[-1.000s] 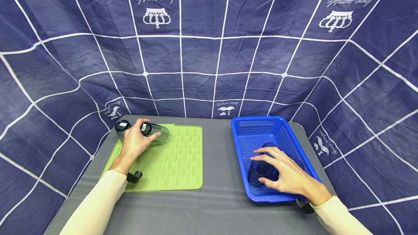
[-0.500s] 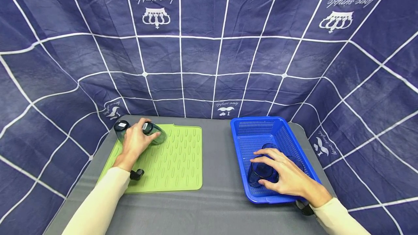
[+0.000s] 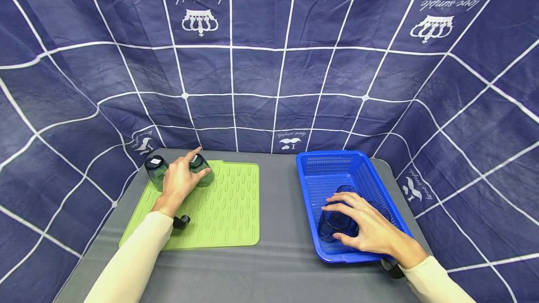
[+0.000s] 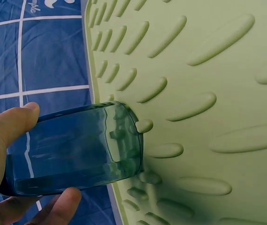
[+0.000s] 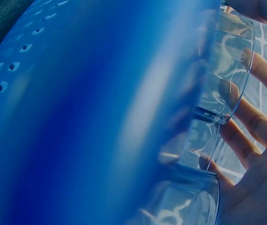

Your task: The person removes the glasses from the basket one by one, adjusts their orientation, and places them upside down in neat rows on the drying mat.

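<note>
My left hand (image 3: 178,181) holds an upside-down drinking glass (image 3: 206,181) at the far left of the green mat (image 3: 229,205). In the left wrist view, thumb and fingers lie on opposite sides of this tinted glass (image 4: 81,150), whose rim meets the ribbed mat. Another upturned glass (image 3: 157,172) with a label on its base stands just left of that hand. Over the blue basket (image 3: 308,209), my right hand (image 3: 372,226) grips a drinking glass (image 3: 329,229) with thumb and fingers about its upper part. The right wrist view shows several glass rims (image 5: 239,89) near those fingers, partly hidden by the basket wall.
More glasses, including one glass (image 3: 347,191) behind the right hand, sit in the basket. A grey cloth (image 3: 280,219) covers the table between mat and basket. Blue checked curtains (image 3: 261,69) enclose the back and sides.
The glass in my left hand has tipped from leaning to standing upside down on the mat. The left hand has shifted slightly right, its index finger straighter. My right hand has stayed in place.
</note>
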The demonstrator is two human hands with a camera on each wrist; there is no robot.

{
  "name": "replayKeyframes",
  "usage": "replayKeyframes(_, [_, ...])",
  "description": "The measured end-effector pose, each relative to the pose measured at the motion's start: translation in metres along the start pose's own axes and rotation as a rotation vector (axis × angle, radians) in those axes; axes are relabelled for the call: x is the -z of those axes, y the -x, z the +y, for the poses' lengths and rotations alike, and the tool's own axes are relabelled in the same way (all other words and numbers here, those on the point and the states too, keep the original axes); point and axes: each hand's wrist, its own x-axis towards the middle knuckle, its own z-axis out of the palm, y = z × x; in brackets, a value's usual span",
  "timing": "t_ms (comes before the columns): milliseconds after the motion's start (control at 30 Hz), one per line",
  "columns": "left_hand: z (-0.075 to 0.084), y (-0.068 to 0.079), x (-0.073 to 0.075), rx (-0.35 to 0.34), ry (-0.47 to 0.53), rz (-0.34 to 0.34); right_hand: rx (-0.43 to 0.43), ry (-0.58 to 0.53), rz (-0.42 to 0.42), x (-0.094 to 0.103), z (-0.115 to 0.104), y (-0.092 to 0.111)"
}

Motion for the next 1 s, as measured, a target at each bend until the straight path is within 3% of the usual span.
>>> replayKeyframes(333, [-0.0032, 0.0019, -0.0047, -0.011, 0.013, 0.009, 0.01, 0.009, 0.011, -0.0012, 0.0002, 0.0001])
replayKeyframes(633, [-0.005, 0.0024, -0.0076, -0.043, 0.044, 0.006, -0.03, -0.004, -0.032, -0.0021, 0.0011, 0.0004])
replayKeyframes(1000, [-0.0034, 0.0076, -0.0054, -0.046, 0.039, 0.027, 0.007, 0.012, -0.003, -0.0028, 0.0024, 0.0003])
